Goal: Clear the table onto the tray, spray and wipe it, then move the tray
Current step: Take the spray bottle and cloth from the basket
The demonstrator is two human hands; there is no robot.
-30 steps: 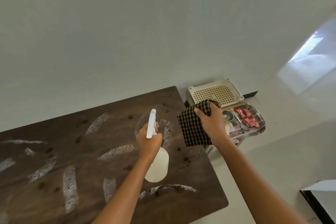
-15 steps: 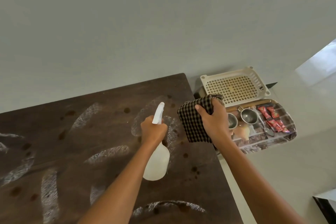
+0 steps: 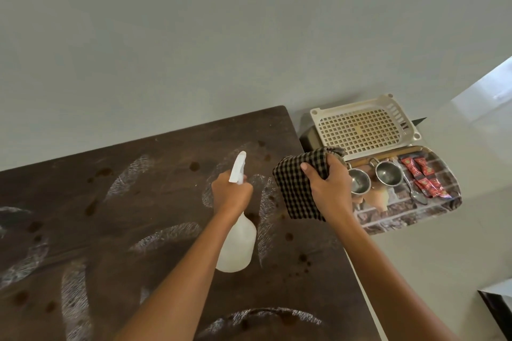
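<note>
Gripping the bottle (image 3: 238,246), the left hand (image 3: 231,194) curls its fingers round the neck, nozzle aimed toward 12 o'clock over the stained table (image 3: 138,216). The right hand (image 3: 327,188) clutches the cloth (image 3: 295,188) at 3 o'clock. The loaded tray (image 3: 410,219) sits beyond the table edge, further toward 3 o'clock. Risk: spray drifting that way could wet the tray's contents.

— What lies beyond the left hand (image 3: 231,192) and the right hand (image 3: 328,188)?
— A plain, pale grey-green wall (image 3: 194,36), filling the whole upper view.
— And beneath them?
— A dark brown wooden table (image 3: 110,216), stained and streaked whitish.
— Right of the right hand?
— Glossy pale floor (image 3: 429,271), with a bright patch of light (image 3: 487,97) farther off. There is also a dark-edged piece (image 3: 496,310) in the near corner.
</note>
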